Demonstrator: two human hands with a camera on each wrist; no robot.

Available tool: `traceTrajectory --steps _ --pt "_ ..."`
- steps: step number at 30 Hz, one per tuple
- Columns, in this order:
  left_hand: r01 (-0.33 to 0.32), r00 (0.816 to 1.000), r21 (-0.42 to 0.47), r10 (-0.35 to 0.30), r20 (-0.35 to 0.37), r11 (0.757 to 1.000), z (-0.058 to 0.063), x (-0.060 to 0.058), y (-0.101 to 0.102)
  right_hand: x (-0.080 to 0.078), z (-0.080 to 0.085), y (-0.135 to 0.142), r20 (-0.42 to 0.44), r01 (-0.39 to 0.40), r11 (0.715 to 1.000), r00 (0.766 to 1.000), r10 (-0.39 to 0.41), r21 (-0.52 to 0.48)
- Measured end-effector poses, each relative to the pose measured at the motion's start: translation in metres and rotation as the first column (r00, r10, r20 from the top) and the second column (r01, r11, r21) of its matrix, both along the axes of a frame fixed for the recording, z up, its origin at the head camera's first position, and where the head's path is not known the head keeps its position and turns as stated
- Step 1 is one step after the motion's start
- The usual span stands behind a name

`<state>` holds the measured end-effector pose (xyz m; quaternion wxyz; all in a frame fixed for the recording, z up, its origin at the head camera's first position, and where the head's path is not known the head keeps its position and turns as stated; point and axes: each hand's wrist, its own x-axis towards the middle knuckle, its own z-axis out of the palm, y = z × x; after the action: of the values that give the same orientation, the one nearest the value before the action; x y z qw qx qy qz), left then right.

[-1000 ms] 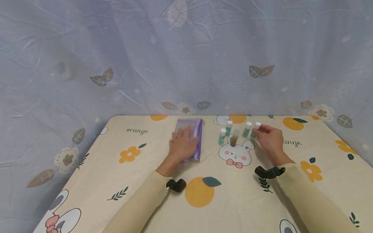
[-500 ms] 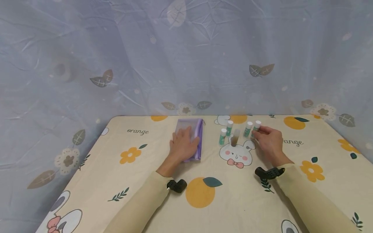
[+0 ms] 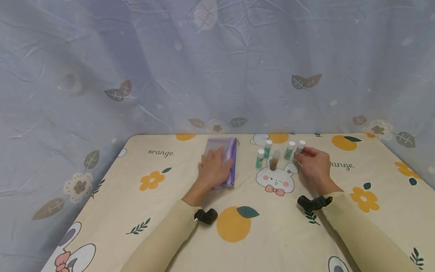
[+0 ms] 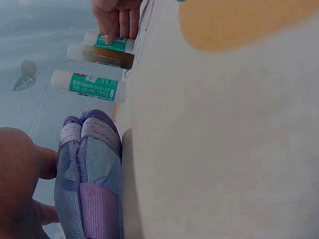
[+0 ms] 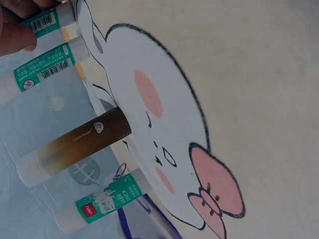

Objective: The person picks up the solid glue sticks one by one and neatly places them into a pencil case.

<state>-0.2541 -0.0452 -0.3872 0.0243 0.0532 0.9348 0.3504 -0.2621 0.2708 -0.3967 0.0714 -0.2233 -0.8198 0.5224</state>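
"Green-and-white cylindrical glue stick (image 3: 299, 150), right of centre in the head view: is it held?"

"Yes, the right hand (image 3: 315, 162) pinches it between thumb and fingers. It stands upright at the right end of a small group. The cream-sleeved right forearm (image 3: 367, 230) slants in from the lower right corner."

"And the left hand (image 3: 213, 170)?"

"Palm down on the mesh pouch with purple trim (image 3: 232, 160), near the middle of the frame. Its fingers are spread and grasp nothing. The left forearm (image 3: 163, 234) rises from the bottom edge, left of centre."

"What room do they have?"

"A brown cylindrical stick with a frosted cap (image 3: 274, 160) and three other green-and-white glue sticks (image 3: 259, 159) stand upright between the hands, a gap separating them from the pouch. The cream cloth-covered bench (image 3: 278, 241) ends just beyond the pouch, with a blue-grey printed curtain (image 3: 217, 64) behind that far edge. Its widest stretch lies between the forearms, toward the bottom of the frame."
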Motion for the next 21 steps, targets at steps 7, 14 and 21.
traceTrajectory --steps 7,14,21 --pt "0.003 1.0 0.011 -0.003 0.0 1.0 0.001 0.0 0.0 0.002 0.004 -0.001 -0.02 -0.016 1.0 1.0 0.016 -0.001" --pt "0.001 1.0 0.018 -0.002 0.013 1.0 0.002 0.001 0.0 0.005 0.015 0.0 -0.03 -0.029 1.0 0.999 0.029 0.012" --pt "0.002 1.0 0.018 -0.002 0.013 1.0 0.003 0.002 0.0 0.005 0.026 0.001 -0.056 -0.021 1.0 0.998 0.02 -0.007"
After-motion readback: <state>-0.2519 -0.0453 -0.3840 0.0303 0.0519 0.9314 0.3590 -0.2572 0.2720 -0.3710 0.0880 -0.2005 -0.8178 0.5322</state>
